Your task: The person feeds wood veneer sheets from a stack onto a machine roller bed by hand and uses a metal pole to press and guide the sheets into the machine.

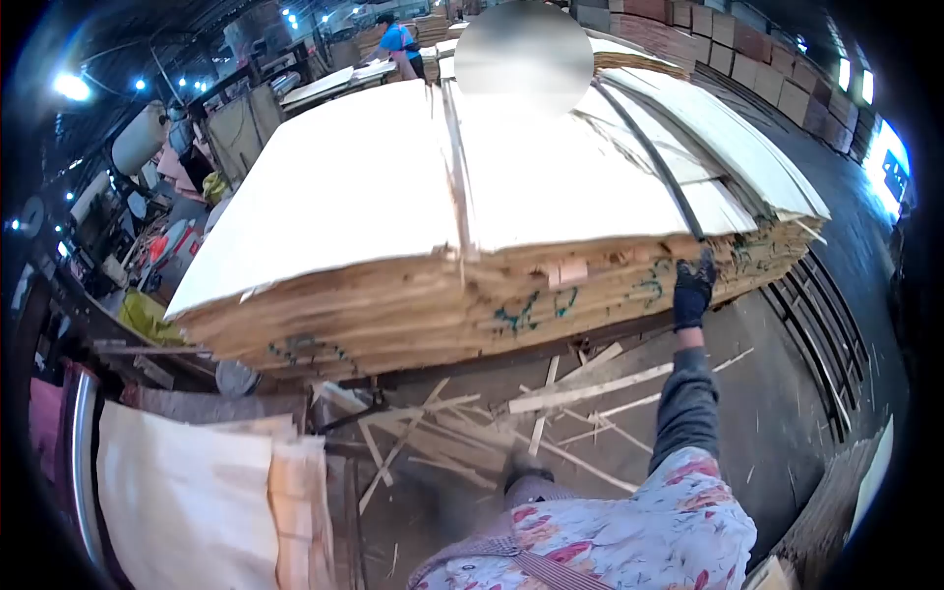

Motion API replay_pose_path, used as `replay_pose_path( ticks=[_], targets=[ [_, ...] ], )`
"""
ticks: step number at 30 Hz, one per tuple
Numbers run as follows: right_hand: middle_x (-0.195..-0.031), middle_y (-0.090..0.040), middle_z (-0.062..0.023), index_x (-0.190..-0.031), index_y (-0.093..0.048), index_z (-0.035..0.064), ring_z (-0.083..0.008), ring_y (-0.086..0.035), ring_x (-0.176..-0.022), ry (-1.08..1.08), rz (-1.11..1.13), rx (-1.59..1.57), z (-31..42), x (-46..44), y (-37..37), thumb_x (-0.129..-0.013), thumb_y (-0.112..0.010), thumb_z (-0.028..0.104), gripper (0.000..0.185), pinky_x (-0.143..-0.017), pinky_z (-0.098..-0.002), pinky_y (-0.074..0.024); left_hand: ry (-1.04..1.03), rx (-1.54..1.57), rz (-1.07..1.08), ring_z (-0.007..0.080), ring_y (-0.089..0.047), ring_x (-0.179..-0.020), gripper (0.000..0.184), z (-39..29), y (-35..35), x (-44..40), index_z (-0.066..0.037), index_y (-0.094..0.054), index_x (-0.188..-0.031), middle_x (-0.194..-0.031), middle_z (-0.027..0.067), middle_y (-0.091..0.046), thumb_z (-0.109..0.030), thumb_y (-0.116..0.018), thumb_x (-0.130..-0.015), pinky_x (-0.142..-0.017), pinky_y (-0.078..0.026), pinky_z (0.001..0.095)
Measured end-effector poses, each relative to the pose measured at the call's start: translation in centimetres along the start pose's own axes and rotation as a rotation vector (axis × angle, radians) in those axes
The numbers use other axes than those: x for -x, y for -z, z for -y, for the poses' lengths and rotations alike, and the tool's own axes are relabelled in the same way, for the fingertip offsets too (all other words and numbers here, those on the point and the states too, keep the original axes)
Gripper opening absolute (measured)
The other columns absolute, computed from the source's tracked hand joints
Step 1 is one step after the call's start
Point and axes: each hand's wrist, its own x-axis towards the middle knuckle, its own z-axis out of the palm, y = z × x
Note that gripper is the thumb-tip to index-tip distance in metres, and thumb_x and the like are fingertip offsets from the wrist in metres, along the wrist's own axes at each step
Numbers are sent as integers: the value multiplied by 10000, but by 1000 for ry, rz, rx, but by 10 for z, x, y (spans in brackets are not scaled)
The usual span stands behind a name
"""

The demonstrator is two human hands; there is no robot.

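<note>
My right hand (pixel 694 287), in a dark glove, reaches out to the front edge of a large stack of wood veneer sheets (pixel 334 320). Its fingers are at the near end of a long dark bar (pixel 654 162) and look closed on it, though the grip is small in view. That bar lies across the bright top sheets (pixel 551 187), running away from me. Green marks are scrawled on the stack's layered front side. My left hand is out of view.
Thin wood strips (pixel 580 393) litter the floor before the stack. Veneer sheets (pixel 187 492) stand at lower left. Dark metal rails (pixel 816 334) lie at right. Beyond the stack are a person in blue (pixel 398 41) and another person whose head is blurred.
</note>
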Motion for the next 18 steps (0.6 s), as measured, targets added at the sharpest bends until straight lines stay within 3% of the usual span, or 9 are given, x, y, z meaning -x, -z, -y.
replay_pose_path(
  ticks=[3,4,5,7,8,10,14,16,18],
  targets=[
    [-1346,-438,-226,-1321,-433,-10,-385,-355,-1278,-139,194,289,-119,-88,-80,-849,-594,370,627,-1088,-413,-261,-105,33,209,305,-545,-1098,414,-179,-85,36,-4,-523,-1255,-1193,188,-584,-235,-529,-911,-949,-411,387],
    [-1197,-552,-241,-1241,-513,26,-388,-521,-1105,-175,109,335,-128,-95,-85,-861,-579,337,496,-960,-429,-414,-253,327,310,271,-522,-1136,353,-137,-159,2,82,-512,-1209,-1240,206,-539,-98,-505,-905,-987,-387,361],
    [-966,-644,-188,-1153,-559,63,-337,-628,-797,42,694,665,-168,-113,-99,-859,-588,283,368,-725,-421,-512,-269,383,472,247,-540,-1103,340,-204,-183,24,73,-527,-1187,-1202,184,-563,-101,-509,-896,-960,-404,343],
    [-761,-639,-112,-1002,-597,93,-251,-594,-554,-1075,765,-818,-141,-122,-87,-866,-590,246,205,-515,-384,-491,-449,533,764,203,-586,-1019,280,-316,-224,72,39,-555,-1158,-1098,135,-617,-86,-490,-916,-896,-448,311],
    [-545,-415,44,-861,-575,113,-131,-431,-426,-980,706,-1036,-157,-121,-99,-892,-591,300,190,-395,-309,-373,-509,587,921,185,-607,-980,266,-371,-240,97,26,-560,-1160,-1060,114,-638,-61,-478,-922,-867,-468,300],
    [-540,-416,59,-839,-564,124,-109,-425,-419,-827,707,-921,-167,-129,-97,-895,-590,334,219,-378,-282,-352,-653,619,1273,193,-621,-994,298,-442,-274,134,31,-549,-1195,-1109,130,-638,-58,-516,-912,-850,-483,288],
    [-482,-326,96,-701,-481,195,-53,-325,-368,-1166,1287,-953,-32,-179,-40,-882,-582,397,290,-354,-218,-274,-1113,499,1616,184,-609,-1020,345,-579,-320,218,-2,-534,-1235,-1118,136,-641,-144,-538,-921,-878,-472,287],
    [-480,-283,100,-701,-487,197,-64,-316,-378,-1085,1430,-1226,-6,-174,-80,-926,-528,392,300,-372,-224,-273,-1017,627,1904,188,-591,-1032,434,-637,-350,271,-4,-457,-1313,-1167,104,-616,-202,-529,-933,-881,-470,288],
    [-480,-283,93,-744,-505,172,-68,-315,-385,-954,1303,-1268,91,-181,-70,-940,-500,392,295,-391,-222,-273,-568,653,2107,202,-562,-1063,502,-690,-377,320,-22,-442,-1328,-1214,108,-579,-283,-557,-915,-875,-470,303]
  ],
)
